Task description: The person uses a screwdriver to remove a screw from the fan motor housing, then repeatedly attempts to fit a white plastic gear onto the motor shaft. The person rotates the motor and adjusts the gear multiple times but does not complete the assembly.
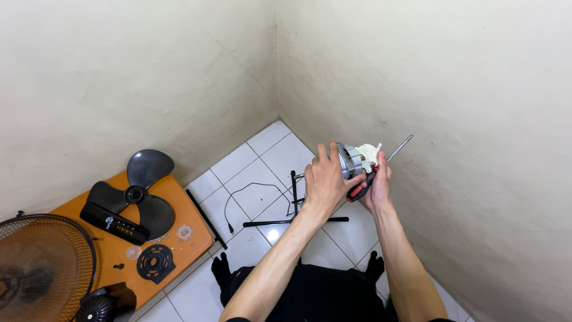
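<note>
- The person sits on the tiled floor (262, 179) in a corner and holds a fan motor (351, 160) up in front of them, in the air, near the right wall.
- The left hand (325, 179) wraps around the motor's round metal body. Its grip is closed tight on the motor.
- The right hand (378, 185) holds a screwdriver (381, 167) with a red and black handle. Its grip is closed on the handle.
- The screwdriver's thin shaft lies along a slant, from the handle low on the left up to the tip at the upper right. The tip pokes out past the motor, toward the wall.
- The motor's long way runs left to right, with its pale plastic end (368, 152) to the right, by the right hand.
- I think the step is work on the motor's plastic end with the screwdriver. The tip is not on a screw now, so it seems to be a pause or a change of hold.
- The next move needs a steady motor and the tip set square into a small screw. I cannot see any screw from here.
- Down on the floor lie a black stand (295, 206) and a thin cord (250, 194).
- On an orange tabletop (190, 238) to the left sit a dark fan blade (140, 188), some small parts and a wire grille (42, 268).
</note>
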